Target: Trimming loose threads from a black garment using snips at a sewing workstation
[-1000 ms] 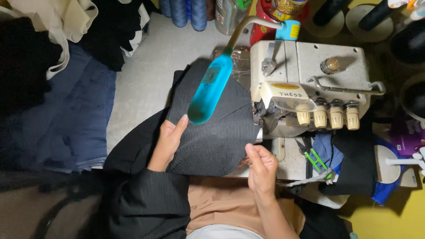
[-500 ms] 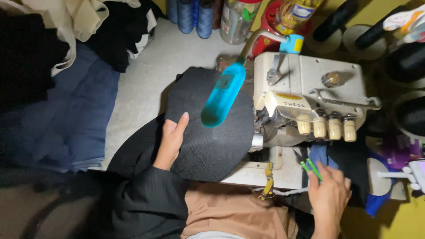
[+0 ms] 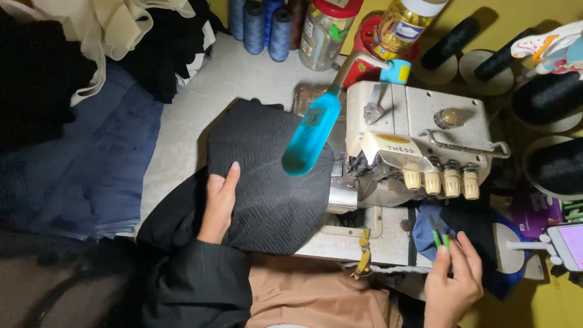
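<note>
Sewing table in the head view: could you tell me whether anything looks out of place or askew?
Nothing looks spilled or damaged. The table is crowded: clothes are heaped at the left, and a blue lamp head hangs over the black fabric. The left hand rests on that fabric; the right hand pinches a small green tool.

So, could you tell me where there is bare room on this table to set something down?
One bare patch of table lies between the blue denim, the thread cones and the black fabric under the left hand. Right of the sewing machine it is crowded.
</note>
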